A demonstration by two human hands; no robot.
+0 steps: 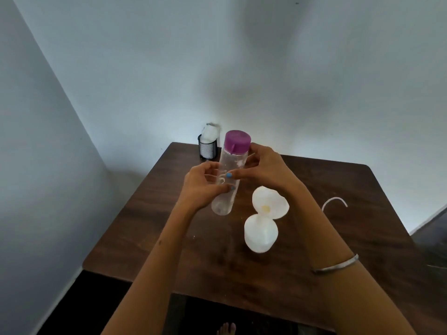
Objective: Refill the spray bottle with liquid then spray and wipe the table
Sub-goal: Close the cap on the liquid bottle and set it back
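Note:
A clear plastic bottle (231, 165) with a purple cap (237, 140) is held tilted above the dark wooden table (338, 189). My left hand (202, 186) grips its lower body from the left. My right hand (260, 169) grips the bottle's upper body from the right, just below the cap. To the right on the table stands a white bottle (260, 234) with a white funnel (269, 201) in its neck. A curved white tube (335, 203) lies on the table further right.
A black mesh cup (207, 148) with white cloth or tissue (211, 132) in it stands at the table's far left corner against the wall. Walls enclose the table at the back and left. A bare foot (226, 328) shows below the near edge.

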